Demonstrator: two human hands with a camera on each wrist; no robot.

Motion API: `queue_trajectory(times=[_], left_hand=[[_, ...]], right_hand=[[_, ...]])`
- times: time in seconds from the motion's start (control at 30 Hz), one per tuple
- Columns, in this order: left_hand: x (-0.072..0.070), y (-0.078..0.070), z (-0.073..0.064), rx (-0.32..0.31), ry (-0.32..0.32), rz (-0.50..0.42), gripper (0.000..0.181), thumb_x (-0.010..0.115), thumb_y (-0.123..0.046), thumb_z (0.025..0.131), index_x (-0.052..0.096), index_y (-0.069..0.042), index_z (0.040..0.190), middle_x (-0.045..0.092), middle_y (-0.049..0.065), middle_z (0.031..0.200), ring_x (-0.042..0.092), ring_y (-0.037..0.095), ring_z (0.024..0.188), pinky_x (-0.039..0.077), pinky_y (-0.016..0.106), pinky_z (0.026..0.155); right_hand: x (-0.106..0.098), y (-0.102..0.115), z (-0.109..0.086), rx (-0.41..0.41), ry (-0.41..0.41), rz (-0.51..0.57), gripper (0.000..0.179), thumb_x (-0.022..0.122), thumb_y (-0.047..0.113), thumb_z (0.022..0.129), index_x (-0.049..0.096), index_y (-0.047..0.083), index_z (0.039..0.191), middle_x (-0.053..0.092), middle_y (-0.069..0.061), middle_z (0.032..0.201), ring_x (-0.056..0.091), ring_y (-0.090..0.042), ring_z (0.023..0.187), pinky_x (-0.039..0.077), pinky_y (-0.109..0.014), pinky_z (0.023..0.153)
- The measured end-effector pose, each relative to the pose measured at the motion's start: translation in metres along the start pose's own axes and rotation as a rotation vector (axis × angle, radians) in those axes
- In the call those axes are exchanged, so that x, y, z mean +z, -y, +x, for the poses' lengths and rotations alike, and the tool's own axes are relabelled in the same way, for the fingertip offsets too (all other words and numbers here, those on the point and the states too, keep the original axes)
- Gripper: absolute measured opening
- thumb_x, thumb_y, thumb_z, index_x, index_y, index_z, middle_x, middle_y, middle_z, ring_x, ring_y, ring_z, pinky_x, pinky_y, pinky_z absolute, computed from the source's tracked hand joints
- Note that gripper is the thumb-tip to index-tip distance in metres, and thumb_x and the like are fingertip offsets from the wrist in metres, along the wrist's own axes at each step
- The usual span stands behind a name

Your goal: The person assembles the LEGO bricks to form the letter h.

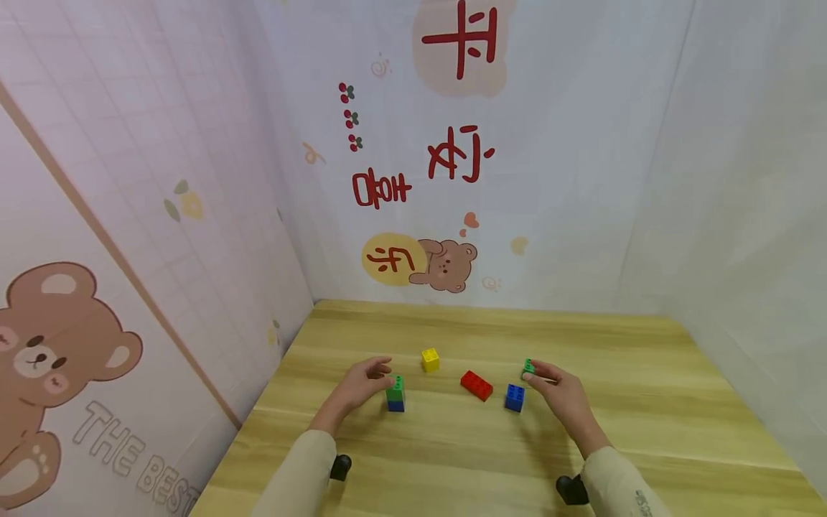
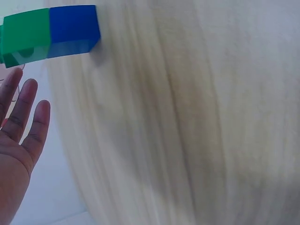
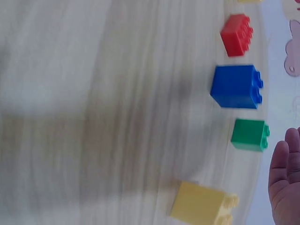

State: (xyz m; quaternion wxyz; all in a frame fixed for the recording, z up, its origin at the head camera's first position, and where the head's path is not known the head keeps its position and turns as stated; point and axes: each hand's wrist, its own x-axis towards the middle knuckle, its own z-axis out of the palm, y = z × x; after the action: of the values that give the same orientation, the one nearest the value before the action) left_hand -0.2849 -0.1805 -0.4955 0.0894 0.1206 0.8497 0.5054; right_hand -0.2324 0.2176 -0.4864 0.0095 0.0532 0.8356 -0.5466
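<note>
A green brick stacked on a blue one [image 1: 396, 395] stands upright at the left. Beside this stack is my left hand [image 1: 354, 388], its thumb close to the green top. In the left wrist view its fingers [image 2: 35, 124] are spread, apart from the stack [image 2: 51, 35]. My right hand [image 1: 563, 395] hovers by a single green brick [image 1: 528, 368], fingers extended. The right wrist view shows these fingers [image 3: 280, 166] just off that green brick [image 3: 249, 134]; whether the thumb touches it cannot be told. A blue brick [image 1: 515, 397] stands nearby.
A red brick [image 1: 476, 385] lies mid-table, with a yellow brick [image 1: 430, 360] behind it to the left. Another yellow brick [image 3: 199, 204] shows in the right wrist view, hidden from the head view. Printed walls [image 1: 555, 179] bound the wooden table [image 1: 452, 459].
</note>
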Motion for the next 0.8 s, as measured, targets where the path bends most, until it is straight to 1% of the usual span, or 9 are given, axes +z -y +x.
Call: queue_trajectory(times=[0.13, 0.27, 0.37, 0.47, 0.6, 0.63, 0.8], left_hand=[[0.0, -0.009, 0.006, 0.0, -0.019, 0.003, 0.051, 0.067, -0.025, 0.096, 0.053, -0.008, 0.143, 0.059, 0.016, 0.133, 0.054, 0.033, 0.121, 0.045, 0.053, 0.099], [0.0, -0.021, 0.008, 0.006, -0.026, 0.01, 0.051, 0.067, -0.024, 0.096, 0.053, -0.008, 0.142, 0.06, 0.016, 0.132, 0.054, 0.033, 0.12, 0.045, 0.052, 0.099], [0.001, -0.031, 0.011, 0.0, -0.026, 0.016, 0.052, 0.068, -0.026, 0.095, 0.053, -0.011, 0.143, 0.06, 0.013, 0.132, 0.054, 0.031, 0.121, 0.045, 0.051, 0.099], [0.003, -0.039, 0.016, 0.001, -0.023, 0.028, 0.051, 0.067, -0.028, 0.096, 0.053, -0.015, 0.143, 0.06, 0.01, 0.133, 0.053, 0.03, 0.122, 0.046, 0.05, 0.099], [0.009, -0.048, 0.024, 0.02, -0.001, 0.032, 0.05, 0.066, -0.029, 0.097, 0.053, -0.016, 0.143, 0.059, 0.009, 0.134, 0.052, 0.029, 0.123, 0.046, 0.048, 0.1], [0.012, -0.05, 0.026, 0.025, 0.004, 0.034, 0.05, 0.066, -0.029, 0.097, 0.053, -0.016, 0.143, 0.059, 0.009, 0.134, 0.052, 0.029, 0.123, 0.046, 0.047, 0.1], [0.026, -0.065, 0.033, 0.065, 0.027, 0.026, 0.05, 0.068, -0.029, 0.096, 0.055, -0.014, 0.142, 0.06, 0.009, 0.133, 0.053, 0.03, 0.122, 0.047, 0.048, 0.098]], right_hand=[[-0.012, 0.0, 0.003, 0.018, -0.018, -0.004, 0.062, 0.06, 0.038, 0.1, 0.044, 0.005, 0.149, 0.043, -0.026, 0.147, 0.044, -0.042, 0.13, 0.039, -0.057, 0.104], [-0.022, -0.001, 0.003, 0.024, -0.026, -0.016, 0.061, 0.059, 0.038, 0.101, 0.043, 0.004, 0.149, 0.042, -0.027, 0.147, 0.045, -0.044, 0.129, 0.039, -0.057, 0.104], [-0.028, -0.003, 0.002, 0.027, -0.034, -0.018, 0.061, 0.057, 0.038, 0.101, 0.041, 0.004, 0.15, 0.04, -0.026, 0.149, 0.044, -0.044, 0.129, 0.039, -0.056, 0.103], [-0.033, -0.005, 0.002, 0.04, -0.049, -0.008, 0.061, 0.058, 0.038, 0.101, 0.041, 0.005, 0.15, 0.039, -0.025, 0.15, 0.045, -0.042, 0.129, 0.042, -0.053, 0.1], [-0.038, -0.008, 0.0, 0.048, -0.071, -0.003, 0.062, 0.059, 0.039, 0.1, 0.042, 0.004, 0.149, 0.041, -0.026, 0.148, 0.045, -0.042, 0.128, 0.043, -0.052, 0.099], [-0.039, -0.009, -0.001, 0.051, -0.074, -0.002, 0.063, 0.059, 0.04, 0.1, 0.042, 0.004, 0.149, 0.041, -0.027, 0.148, 0.045, -0.043, 0.129, 0.043, -0.053, 0.1], [-0.045, -0.013, -0.005, 0.059, -0.084, -0.005, 0.068, 0.057, 0.045, 0.1, 0.04, 0.003, 0.151, 0.039, -0.026, 0.149, 0.043, -0.044, 0.13, 0.041, -0.055, 0.102]])
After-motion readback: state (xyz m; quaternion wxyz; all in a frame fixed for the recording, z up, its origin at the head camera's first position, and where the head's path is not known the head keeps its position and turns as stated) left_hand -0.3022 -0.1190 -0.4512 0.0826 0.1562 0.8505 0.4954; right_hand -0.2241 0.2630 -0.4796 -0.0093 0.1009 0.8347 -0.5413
